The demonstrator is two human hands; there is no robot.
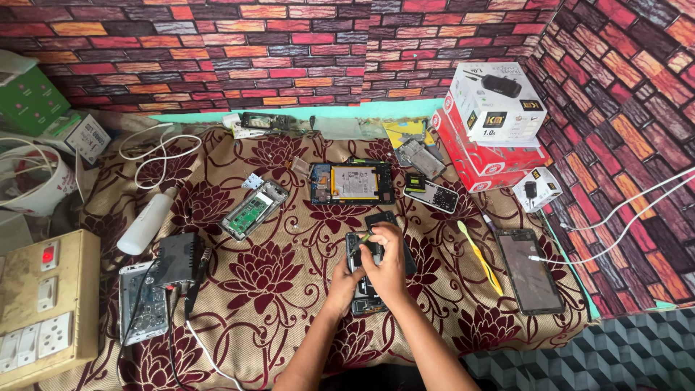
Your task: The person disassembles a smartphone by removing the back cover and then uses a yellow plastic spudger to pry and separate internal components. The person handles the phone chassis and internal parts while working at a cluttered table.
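An opened dark phone (360, 250) lies on the flowered cloth (275, 282) in front of me. My left hand (342, 284) grips its lower left side and holds it down. My right hand (387, 261) rests over the phone's middle with fingers curled around a small yellow-green tool (365, 237) that touches the phone's upper part. Most of the phone is hidden under both hands.
Farther back lie another opened phone with a pale battery (352, 182), a green circuit board phone (253, 209), a keypad phone (431, 192) and parts. A tablet (531, 270) and yellow tool (481, 257) lie right, red and white boxes (486, 123) behind. A white bottle (147, 221) and switchboard (45, 304) are left.
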